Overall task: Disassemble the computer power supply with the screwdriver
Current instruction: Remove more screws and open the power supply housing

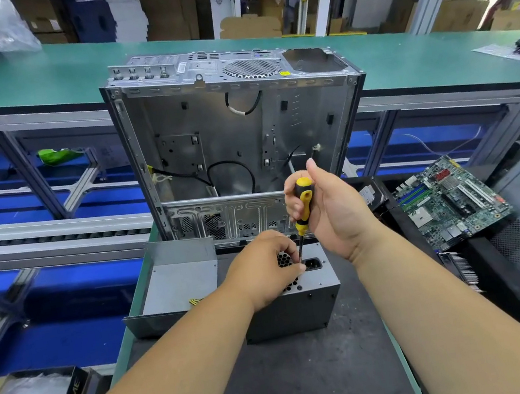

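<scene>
Head view: the power supply point(302, 296), a grey sheet-metal box, stands on the dark mat point(299, 379) near the bench's far end, just in front of the open, stripped case point(233, 125). Its vented face, with the honeycomb grille and the black mains socket point(312, 263), is turned upward. A loose metal cover point(176, 279) lies just beside it on the left, touching or nearly so.

By the look of it the box is stiff and fairly heavy for its bulk, with smooth painted walls that could slide on the mat under a twisting load; thin sheet edges may be sharp. It is best held by pressing down on the top face or clasping the side walls, away from the grille.

The left hand point(263, 268) rests on the top face, fingers curled around the lower shaft near the tip, steadying it beside the socket. The right hand point(326, 209) is directly above the box, clenched round the yellow-and-black handle of the screwdriver point(302, 213), thumb up. The shaft slants down to the top face; the tip and any screw are hidden behind the left fingers.

A motherboard point(451, 199) lies at the bench's right edge, well apart.
</scene>
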A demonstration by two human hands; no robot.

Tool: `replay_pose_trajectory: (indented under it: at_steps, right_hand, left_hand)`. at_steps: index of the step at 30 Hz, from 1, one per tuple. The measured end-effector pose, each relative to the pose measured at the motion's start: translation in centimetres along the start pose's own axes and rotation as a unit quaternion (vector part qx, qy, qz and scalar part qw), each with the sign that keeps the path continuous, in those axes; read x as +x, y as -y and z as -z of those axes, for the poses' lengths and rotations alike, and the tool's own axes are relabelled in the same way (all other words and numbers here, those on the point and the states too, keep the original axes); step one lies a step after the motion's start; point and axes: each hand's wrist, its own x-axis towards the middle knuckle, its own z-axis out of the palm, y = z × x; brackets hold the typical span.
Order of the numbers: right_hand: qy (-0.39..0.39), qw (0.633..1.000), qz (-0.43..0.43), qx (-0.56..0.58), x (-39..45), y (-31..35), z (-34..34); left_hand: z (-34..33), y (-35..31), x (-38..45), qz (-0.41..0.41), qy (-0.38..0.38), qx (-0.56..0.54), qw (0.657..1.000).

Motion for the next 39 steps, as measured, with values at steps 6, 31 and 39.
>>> replay_pose_trajectory:
  at_steps: [6, 31, 39]
  right_hand:
    - [-0.031, 0.999, 0.018, -0.037, 0.1, -0.3, 0.6]
    - [-0.036, 0.999, 0.031, -0.022, -0.5, -0.5, -0.1]
    - [-0.097, 0.995, 0.012, -0.013, -0.5, -0.1, 0.3]
  left_hand:
    - [-0.1, 0.1, 0.0, -0.004, 0.001, -0.004, 1.000]
    - [-0.1, -0.1, 0.1, -0.005, -0.006, -0.006, 1.000]
    - [-0.2, 0.2, 0.0, -0.006, -0.005, -0.006, 1.000]
